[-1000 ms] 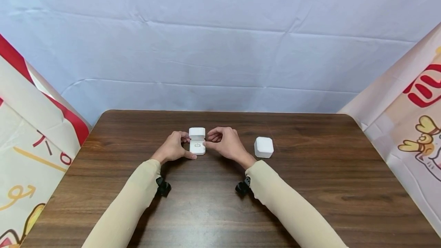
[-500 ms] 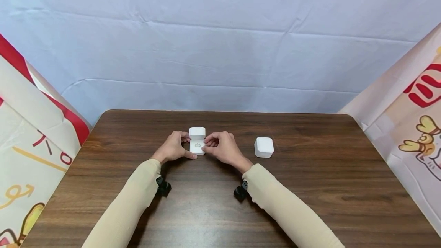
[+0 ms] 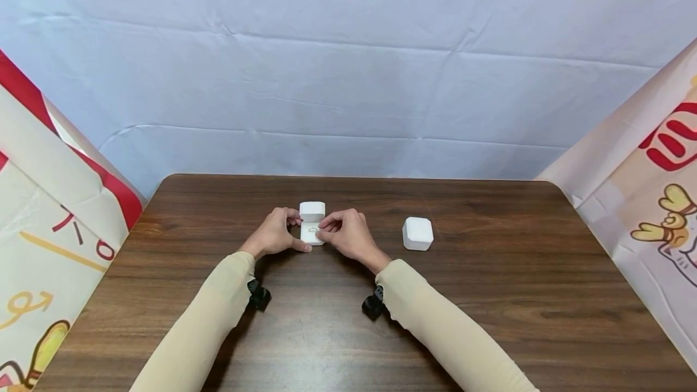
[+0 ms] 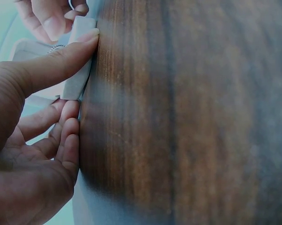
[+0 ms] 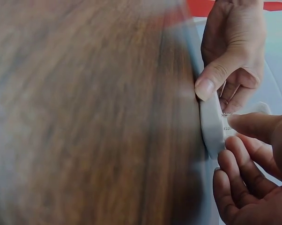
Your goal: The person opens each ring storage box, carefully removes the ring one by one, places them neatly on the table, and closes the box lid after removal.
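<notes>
A white ring box (image 3: 312, 210) stands on the dark wooden table with its lid raised. A small ring (image 3: 313, 230) sits upright in its pale insert, its band beaded in the right wrist view. My left hand (image 3: 274, 231) holds the box by its left side, the thumb pressed along the front of the base and the fingers at the side. From the right, my right hand (image 3: 348, 233) reaches over the insert, thumb and fingers bent loosely apart. Its thumb tip is right at the ring in the right wrist view; the left wrist view shows a small gap between them.
A second white box (image 3: 417, 233), closed, stands on the table (image 3: 490, 271) to the right of my right hand. A pale cloth (image 3: 348, 77) hangs behind the far table edge. Printed cloths (image 3: 659, 198) hang at both sides.
My right hand has moved left, from beside the box to over the insert, its fingertips drawing in toward the ring. My left hand and both boxes have stayed in place.
</notes>
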The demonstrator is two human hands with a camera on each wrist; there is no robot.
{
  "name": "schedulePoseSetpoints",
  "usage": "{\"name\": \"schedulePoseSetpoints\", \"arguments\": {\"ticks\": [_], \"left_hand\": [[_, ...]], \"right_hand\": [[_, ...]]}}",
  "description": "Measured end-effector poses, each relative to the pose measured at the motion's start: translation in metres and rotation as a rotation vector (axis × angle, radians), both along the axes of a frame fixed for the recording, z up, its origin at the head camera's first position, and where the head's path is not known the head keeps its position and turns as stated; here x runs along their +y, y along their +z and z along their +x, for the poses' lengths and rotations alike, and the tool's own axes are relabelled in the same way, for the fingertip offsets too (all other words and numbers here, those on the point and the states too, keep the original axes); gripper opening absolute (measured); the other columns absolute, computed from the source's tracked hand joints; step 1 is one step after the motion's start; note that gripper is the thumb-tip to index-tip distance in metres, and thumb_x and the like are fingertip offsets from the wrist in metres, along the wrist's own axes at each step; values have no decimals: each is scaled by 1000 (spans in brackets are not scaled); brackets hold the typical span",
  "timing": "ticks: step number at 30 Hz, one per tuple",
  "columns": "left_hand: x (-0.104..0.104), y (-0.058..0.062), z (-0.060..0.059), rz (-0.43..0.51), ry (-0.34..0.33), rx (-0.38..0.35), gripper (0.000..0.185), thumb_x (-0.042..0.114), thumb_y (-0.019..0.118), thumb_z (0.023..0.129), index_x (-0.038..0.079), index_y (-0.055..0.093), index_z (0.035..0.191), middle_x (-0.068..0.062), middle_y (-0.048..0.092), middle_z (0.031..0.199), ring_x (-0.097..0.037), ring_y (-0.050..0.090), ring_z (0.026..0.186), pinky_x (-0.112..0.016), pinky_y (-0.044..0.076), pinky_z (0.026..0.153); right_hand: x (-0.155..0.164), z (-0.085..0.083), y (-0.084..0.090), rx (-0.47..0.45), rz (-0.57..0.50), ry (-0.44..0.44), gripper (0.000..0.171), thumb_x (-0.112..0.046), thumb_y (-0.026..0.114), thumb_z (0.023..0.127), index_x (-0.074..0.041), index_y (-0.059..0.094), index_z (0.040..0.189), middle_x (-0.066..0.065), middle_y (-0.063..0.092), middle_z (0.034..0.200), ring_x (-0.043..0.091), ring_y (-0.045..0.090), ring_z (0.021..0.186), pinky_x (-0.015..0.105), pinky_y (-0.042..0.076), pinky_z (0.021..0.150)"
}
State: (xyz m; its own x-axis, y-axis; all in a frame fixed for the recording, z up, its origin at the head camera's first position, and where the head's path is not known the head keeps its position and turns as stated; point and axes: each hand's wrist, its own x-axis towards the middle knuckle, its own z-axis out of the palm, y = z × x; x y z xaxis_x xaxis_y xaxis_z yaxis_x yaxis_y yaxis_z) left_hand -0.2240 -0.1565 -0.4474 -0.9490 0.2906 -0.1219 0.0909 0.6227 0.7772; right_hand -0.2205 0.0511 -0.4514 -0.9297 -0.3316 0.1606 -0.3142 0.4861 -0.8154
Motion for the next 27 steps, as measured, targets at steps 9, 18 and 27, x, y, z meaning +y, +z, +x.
{"name": "schedulePoseSetpoints", "arguments": {"ticks": [9,18,27], "left_hand": [[0,-1,0,8,-4,-1,63,13,95,71,-7,61,120,-15,62,110,-31,57,103,-47,47,94],[0,0,0,10,-2,4,62,12,95,70,-7,61,118,-14,62,108,-30,57,102,-45,47,93],[0,0,0,9,2,-1,62,12,95,70,-7,61,118,-14,62,108,-30,57,101,-44,47,92]], "right_hand": [[-3,-1,-2,-31,12,-22,4,-12,83,86,-9,80,87,-3,72,76,8,66,66,25,54,64],[-5,-2,-4,-26,9,-44,4,-10,82,86,-11,79,83,-4,71,73,7,64,64,25,53,62],[-7,-2,-2,-21,11,-41,7,-8,81,86,-10,78,81,-2,71,72,8,64,64,24,52,62]]}}
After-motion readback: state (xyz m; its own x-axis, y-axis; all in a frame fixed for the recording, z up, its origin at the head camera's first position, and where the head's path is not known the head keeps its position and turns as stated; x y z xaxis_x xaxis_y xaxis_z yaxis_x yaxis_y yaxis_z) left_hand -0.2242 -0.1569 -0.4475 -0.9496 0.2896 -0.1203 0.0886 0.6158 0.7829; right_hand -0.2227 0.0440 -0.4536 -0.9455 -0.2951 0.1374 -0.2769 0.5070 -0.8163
